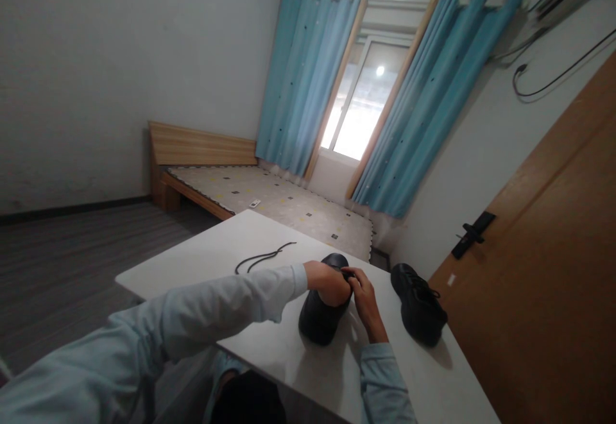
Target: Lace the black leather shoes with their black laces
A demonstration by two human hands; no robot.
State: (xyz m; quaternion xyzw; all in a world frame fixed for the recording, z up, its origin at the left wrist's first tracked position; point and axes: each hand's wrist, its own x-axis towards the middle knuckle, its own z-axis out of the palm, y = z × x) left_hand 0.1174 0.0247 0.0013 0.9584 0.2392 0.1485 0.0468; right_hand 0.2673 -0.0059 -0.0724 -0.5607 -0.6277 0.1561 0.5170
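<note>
A black shoe stands on the white table with its rounded end towards me. My left hand reaches over the shoe's opening, its wrist bent and its fingers hidden down at the shoe. At the shoe's right upper edge, my right hand has its fingers curled and closed by the lacing area. Whatever is between those fingertips is too small to make out. One loose dark shoelace lies curved on the table, left of the shoe. A second black shoe, with its laces in, sits to the right.
Beyond the table is a bed with a wooden headboard and a small white object on its mattress. Blue curtains flank the window. A wooden door with a black handle stands close on the right.
</note>
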